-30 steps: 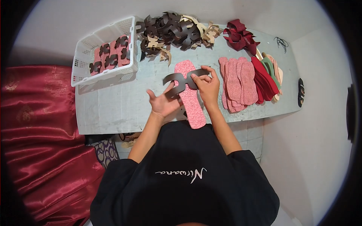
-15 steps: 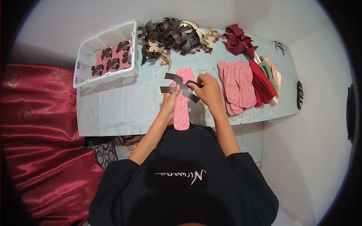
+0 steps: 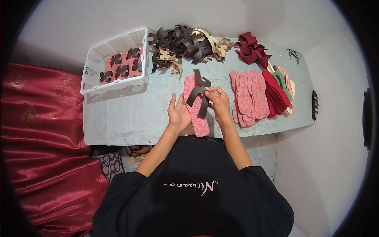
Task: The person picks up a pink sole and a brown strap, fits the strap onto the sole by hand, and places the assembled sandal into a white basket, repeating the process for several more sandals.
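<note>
A pink patterned sole (image 3: 200,125) slants in front of me above the table's near edge. Across its upper half lies a dark brown strap piece (image 3: 202,91) with several curved arms. My right hand (image 3: 219,103) pinches the strap piece at its right side, thumb and fingers together. On the sole's left, my left hand (image 3: 179,115) is open, palm up, with its thumb and fingers apart; part of it is hidden beneath the sole.
A white basket (image 3: 114,85) at the back left holds pink soles with brown straps. Brown and beige straps (image 3: 185,42) lie at the back, dark red straps (image 3: 252,50) beside them. Pink soles (image 3: 252,94) and red soles (image 3: 277,94) are stacked right. A black sandal (image 3: 314,105) lies far right.
My left hand has let go of the strap and sole and opened. The sole has tilted, its top to the left, and the strap piece has turned upright in my right hand.
</note>
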{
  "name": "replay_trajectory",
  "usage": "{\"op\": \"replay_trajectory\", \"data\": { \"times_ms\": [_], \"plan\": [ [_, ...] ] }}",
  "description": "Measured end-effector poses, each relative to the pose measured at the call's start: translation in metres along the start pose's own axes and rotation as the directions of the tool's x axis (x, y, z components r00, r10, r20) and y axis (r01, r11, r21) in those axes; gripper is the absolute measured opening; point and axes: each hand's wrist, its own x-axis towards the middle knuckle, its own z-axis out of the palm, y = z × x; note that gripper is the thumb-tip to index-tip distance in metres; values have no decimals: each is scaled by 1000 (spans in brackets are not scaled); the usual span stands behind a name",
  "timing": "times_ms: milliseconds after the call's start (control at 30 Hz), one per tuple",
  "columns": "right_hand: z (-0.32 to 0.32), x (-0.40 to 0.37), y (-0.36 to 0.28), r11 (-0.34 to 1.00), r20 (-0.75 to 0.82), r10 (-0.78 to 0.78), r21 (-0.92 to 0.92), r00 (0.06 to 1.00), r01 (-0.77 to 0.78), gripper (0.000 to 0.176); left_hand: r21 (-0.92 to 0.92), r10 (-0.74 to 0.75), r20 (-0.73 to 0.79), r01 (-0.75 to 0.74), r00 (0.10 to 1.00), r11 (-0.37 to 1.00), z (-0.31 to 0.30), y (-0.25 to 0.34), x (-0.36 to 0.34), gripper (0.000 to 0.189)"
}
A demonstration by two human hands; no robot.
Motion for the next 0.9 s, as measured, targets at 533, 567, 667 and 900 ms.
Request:
{"op": "replay_trajectory", "data": {
  "times_ms": [533,567,667,900],
  "plan": [
    [38,-7,-4,977,-11,-213,-11,977,213,23,20,-54,153,52,987,998,7,-6,-8,123],
    [39,-5,-3,973,-14,-232,16,973,232,21,90,-32,175,16,984,996,6,-8,-7,117],
    [42,-10,-4,953,-26,-299,-66,954,297,16,219,-17,200,-28,980,975,2,-8,-1,103],
    [39,-8,10,873,193,-365,-268,911,407,13,275,38,22,-43,999,961,-17,-14,13,58]
  ]
}}
